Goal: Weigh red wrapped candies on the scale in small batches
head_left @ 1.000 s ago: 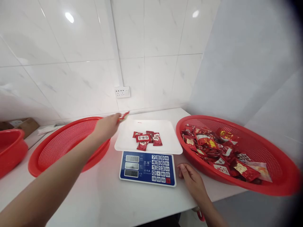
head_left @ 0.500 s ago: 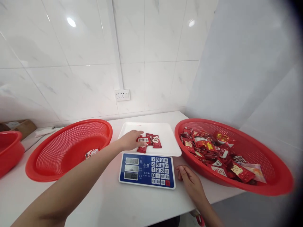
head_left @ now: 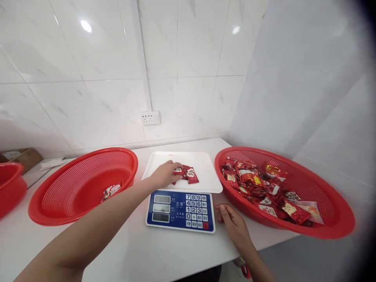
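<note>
A digital scale (head_left: 180,209) with a blue keypad panel stands on the white counter, and its white tray (head_left: 205,172) carries a few red candy packets (head_left: 189,174). My left hand (head_left: 166,174) lies on that tray, its fingers closed over the left packets of the pile. My right hand (head_left: 233,227) rests flat on the counter beside the scale's right corner, fingers stretched out, holding nothing. A red mesh basket (head_left: 293,231) at the right holds several red and gold candy packets (head_left: 258,184). In the red mesh basket (head_left: 58,184) at the left lies one packet (head_left: 111,191).
A red plastic tub (head_left: 10,188) sits at the far left edge, with a cardboard box (head_left: 23,156) behind it. A white wall socket (head_left: 150,117) is on the tiled wall above the scale. The counter's front edge runs just beyond my right wrist.
One second ago my left hand held a packet over the left basket. That packet now lies in the basket, and the hand has come back to the tray and closed on the packets.
</note>
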The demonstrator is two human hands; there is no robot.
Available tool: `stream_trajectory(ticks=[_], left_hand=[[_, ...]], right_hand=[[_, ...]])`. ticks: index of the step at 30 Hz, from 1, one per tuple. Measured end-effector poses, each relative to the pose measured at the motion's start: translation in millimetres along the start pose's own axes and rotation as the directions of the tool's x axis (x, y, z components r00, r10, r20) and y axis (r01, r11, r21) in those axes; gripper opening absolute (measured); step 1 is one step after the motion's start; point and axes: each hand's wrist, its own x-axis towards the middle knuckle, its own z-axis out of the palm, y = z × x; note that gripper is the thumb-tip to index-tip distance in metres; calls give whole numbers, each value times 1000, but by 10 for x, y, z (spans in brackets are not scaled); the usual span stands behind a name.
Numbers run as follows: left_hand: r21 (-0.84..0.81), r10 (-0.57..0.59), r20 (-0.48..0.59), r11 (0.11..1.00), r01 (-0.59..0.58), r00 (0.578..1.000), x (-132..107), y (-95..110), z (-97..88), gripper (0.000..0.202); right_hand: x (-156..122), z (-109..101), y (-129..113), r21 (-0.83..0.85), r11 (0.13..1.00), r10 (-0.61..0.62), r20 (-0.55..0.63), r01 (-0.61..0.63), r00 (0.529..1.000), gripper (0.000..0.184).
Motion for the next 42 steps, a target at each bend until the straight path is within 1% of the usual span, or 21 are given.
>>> stream_trajectory(ticks=[3,6,9,11,12,13,15,18,20,22,24,27,30,33,35,36,37,38,39,41,42], left_hand=[[14,-97,-107,995,99,990,-106,-163,-222,42],[67,-235,-187,966,251,954,-329,-458,-529,43],[148,-344,-188,916,373,920,-574,-748,-768,45],[194,-389,-158,889,415,907,-661,-832,-817,53],[208,-393,-142,885,416,909,-664,-823,-801,57],[215,-382,-126,890,402,915,-639,-777,-760,59],[210,-320,-92,920,332,943,-509,-583,-614,61],[191,-200,-26,961,201,980,-201,-141,-312,63],[183,-126,4,975,123,992,4,149,-110,64],[172,-80,1,982,79,997,165,364,60,63],[147,-54,-21,988,57,998,272,482,181,58],[74,-36,-57,996,41,998,329,496,243,48],[14,-24,-127,1000,26,992,234,380,110,38],[9,-50,-251,999,54,967,-40,166,-212,31],[21,-105,-340,993,119,934,-288,-46,-452,29],[35,-148,-392,984,176,908,-411,-173,-551,30],[86,-203,-454,959,270,868,-524,-309,-623,30],[148,-202,-495,939,311,845,-620,-446,-663,34],[154,-210,-523,930,335,826,-697,-572,-667,36],[150,-215,-603,915,374,768,-796,-743,-584,45],[138,-181,-641,929,344,746,-826,-769,-510,49]], right_hand=[[5,0,23,6,1000,-8,7,8,1000,53],[6,-1,40,21,1000,-17,14,17,1000,51],[0,-3,20,41,999,-15,21,14,1000,52],[-5,-5,-5,46,999,-10,21,9,1000,52],[-6,-6,-17,47,999,-9,19,8,1000,52],[-6,-6,-27,48,999,-9,17,8,1000,53],[-5,-6,-40,45,999,-8,12,8,1000,53],[-4,-4,-37,36,999,-8,4,8,1000,52],[-4,-1,-27,32,999,-13,-6,13,1000,51],[-4,3,-16,37,999,-19,-17,19,1000,49],[-5,7,-7,49,999,-22,-26,23,999,48],[-7,10,1,51,998,-21,-32,23,999,49],[-7,5,8,55,998,-22,-21,23,1000,49],[1,1,8,62,998,-28,-11,29,1000,47],[0,8,-1,48,998,-40,-8,40,999,45],[-8,14,-8,37,998,-50,-6,51,999,44],[-22,20,-20,20,998,-65,-7,65,998,42],[-45,25,-36,-3,996,-86,-13,86,996,41],[-75,24,-61,-36,992,-120,-18,120,993,39],[-148,-10,-149,-128,962,-242,-3,239,970,34],[-182,-50,-218,-180,931,-320,16,317,947,32]])
